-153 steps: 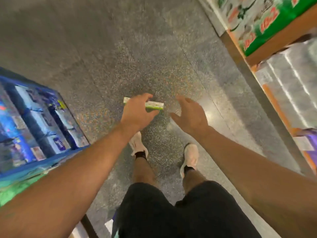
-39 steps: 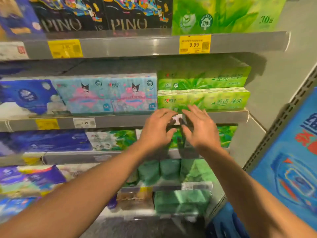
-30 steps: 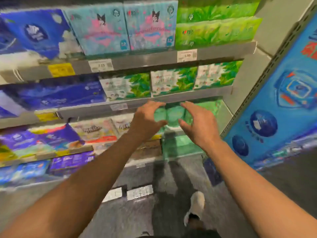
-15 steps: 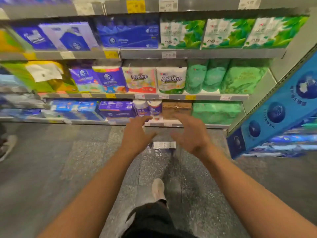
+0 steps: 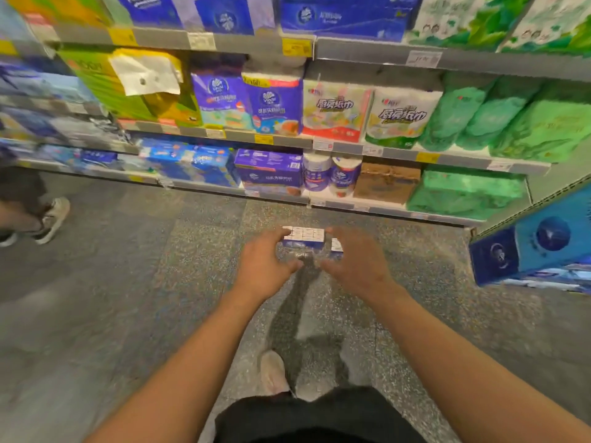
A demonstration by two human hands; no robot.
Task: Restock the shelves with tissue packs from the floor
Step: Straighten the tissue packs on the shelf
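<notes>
A small white and blue tissue pack [image 5: 303, 237] lies on the speckled floor in front of the bottom shelf [image 5: 380, 212]. A second small pack [image 5: 336, 245] peeks out to its right. My left hand [image 5: 267, 262] hovers at the left end of the pack, fingers spread and relaxed. My right hand [image 5: 355, 262] hovers at the right end, partly covering the second pack. Whether either hand touches a pack is blurred. Neither hand holds anything.
Shelves of tissue and paper towel packs fill the upper view, with green packs [image 5: 463, 193] and a brown box [image 5: 385, 182] at the bottom right. A blue display [image 5: 537, 244] juts in on the right. Another person's shoe [image 5: 52, 219] is on the left. My own shoe [image 5: 273, 372] stands below.
My view dropped from the upper shelves to the floor. Both empty hands came down from the shelf edge and now sit around the tissue pack on the floor.
</notes>
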